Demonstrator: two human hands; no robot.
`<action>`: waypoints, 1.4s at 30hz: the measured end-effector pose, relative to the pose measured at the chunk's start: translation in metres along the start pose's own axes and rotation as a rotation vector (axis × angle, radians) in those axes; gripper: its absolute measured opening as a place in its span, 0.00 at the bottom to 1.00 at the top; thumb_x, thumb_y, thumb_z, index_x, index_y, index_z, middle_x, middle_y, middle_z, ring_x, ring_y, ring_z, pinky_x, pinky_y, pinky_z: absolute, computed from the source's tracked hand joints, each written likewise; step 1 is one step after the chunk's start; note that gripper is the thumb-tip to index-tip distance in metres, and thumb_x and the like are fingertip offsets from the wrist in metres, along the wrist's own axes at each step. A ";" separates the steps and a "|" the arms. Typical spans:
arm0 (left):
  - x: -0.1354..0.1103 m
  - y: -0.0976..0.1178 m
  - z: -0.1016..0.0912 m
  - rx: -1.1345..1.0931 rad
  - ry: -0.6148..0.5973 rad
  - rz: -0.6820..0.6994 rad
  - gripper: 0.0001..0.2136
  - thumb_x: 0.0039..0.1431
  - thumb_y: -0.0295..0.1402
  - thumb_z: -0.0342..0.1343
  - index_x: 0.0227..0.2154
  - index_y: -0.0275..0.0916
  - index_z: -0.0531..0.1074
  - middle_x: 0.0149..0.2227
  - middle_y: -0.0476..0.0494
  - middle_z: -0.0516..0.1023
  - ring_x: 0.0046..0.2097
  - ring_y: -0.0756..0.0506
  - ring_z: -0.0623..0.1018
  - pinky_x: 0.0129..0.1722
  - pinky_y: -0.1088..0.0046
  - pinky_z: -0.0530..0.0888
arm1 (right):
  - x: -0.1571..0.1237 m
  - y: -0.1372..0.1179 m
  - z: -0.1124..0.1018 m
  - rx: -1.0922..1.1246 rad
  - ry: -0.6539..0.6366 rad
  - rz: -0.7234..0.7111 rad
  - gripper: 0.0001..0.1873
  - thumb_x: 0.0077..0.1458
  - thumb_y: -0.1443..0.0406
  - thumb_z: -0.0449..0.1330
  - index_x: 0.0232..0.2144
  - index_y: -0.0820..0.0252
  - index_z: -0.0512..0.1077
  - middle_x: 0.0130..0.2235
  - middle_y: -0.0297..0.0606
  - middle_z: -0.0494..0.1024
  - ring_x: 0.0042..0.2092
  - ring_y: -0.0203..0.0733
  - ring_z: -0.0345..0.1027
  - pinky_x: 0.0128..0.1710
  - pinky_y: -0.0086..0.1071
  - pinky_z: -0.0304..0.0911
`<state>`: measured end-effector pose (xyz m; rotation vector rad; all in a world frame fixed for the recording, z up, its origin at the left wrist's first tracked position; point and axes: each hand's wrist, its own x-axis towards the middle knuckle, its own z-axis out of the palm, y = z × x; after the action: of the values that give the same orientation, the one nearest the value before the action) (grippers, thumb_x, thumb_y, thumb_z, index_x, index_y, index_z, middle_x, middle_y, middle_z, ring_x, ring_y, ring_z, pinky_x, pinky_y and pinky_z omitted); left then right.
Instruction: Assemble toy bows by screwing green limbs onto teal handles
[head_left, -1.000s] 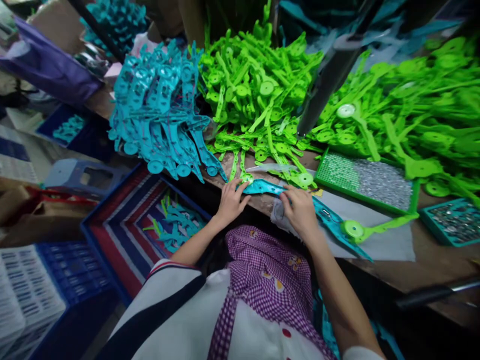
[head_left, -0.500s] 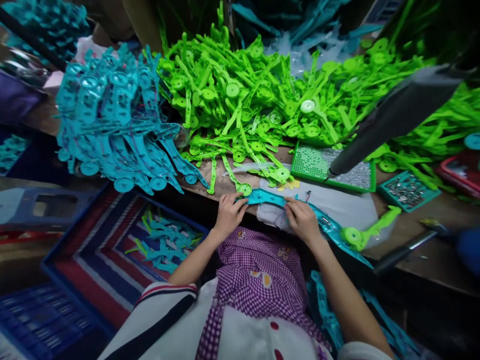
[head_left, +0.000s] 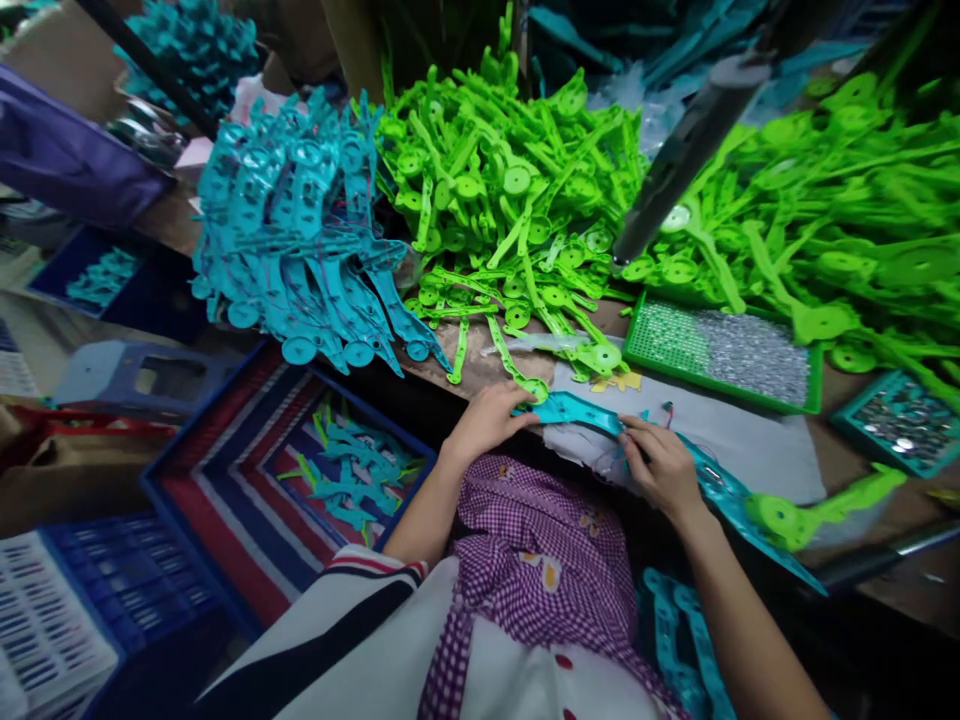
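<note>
A long teal plastic part (head_left: 577,412) lies along the bench's front edge, with a lime-green disc-ended arm (head_left: 780,522) at its right end and another green disc (head_left: 534,388) at its left end. My left hand (head_left: 491,420) pinches the left end beside that disc. My right hand (head_left: 664,465) grips the middle of the same part, thumb below and fingers bent over its edge. A thin wire with a small dark tip (head_left: 667,408) stands up just behind my right hand. White paper (head_left: 787,445) lies under the part, and a small yellow piece (head_left: 619,382) rests behind it.
A dark rod-shaped tool (head_left: 686,155) hangs over a heap of green arms (head_left: 517,180). Teal parts (head_left: 300,220) are stacked at left. A green tray (head_left: 720,388) holds small silvery pieces; a teal tray (head_left: 870,440) holds metal bits. A blue-rimmed bin (head_left: 187,580) stands below.
The view has swung left, so the bench things sit further right. The hanging tool has swung away from the green tray toward the heap. My right hand's fingers have curled more around the part.
</note>
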<state>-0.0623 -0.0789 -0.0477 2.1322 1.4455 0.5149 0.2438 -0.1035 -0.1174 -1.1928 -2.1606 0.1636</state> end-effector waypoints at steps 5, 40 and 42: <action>0.055 -0.017 -0.022 0.117 0.198 -0.030 0.20 0.64 0.37 0.59 0.57 0.38 0.69 0.53 0.38 0.74 0.56 0.40 0.72 0.57 0.62 0.69 | 0.001 -0.001 0.000 -0.020 0.016 -0.032 0.04 0.62 0.67 0.59 0.37 0.59 0.75 0.47 0.45 0.82 0.43 0.46 0.77 0.44 0.39 0.69; 0.240 -0.012 -0.012 0.640 0.031 0.406 0.18 0.59 0.30 0.55 0.52 0.29 0.71 0.53 0.28 0.73 0.55 0.35 0.71 0.54 0.59 0.62 | 0.004 -0.006 0.001 -0.071 0.027 -0.048 0.05 0.64 0.67 0.57 0.38 0.59 0.74 0.46 0.45 0.82 0.43 0.46 0.77 0.43 0.39 0.69; 0.255 -0.004 -0.010 0.604 0.066 0.253 0.26 0.57 0.31 0.59 0.58 0.27 0.67 0.58 0.25 0.69 0.59 0.33 0.69 0.57 0.56 0.61 | 0.004 -0.005 0.001 -0.073 0.030 -0.049 0.05 0.64 0.66 0.57 0.38 0.59 0.74 0.45 0.45 0.82 0.43 0.46 0.77 0.43 0.39 0.69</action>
<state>0.0217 0.1623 -0.0355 2.8189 1.5095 0.2517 0.2378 -0.1031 -0.1143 -1.1746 -2.1838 0.0462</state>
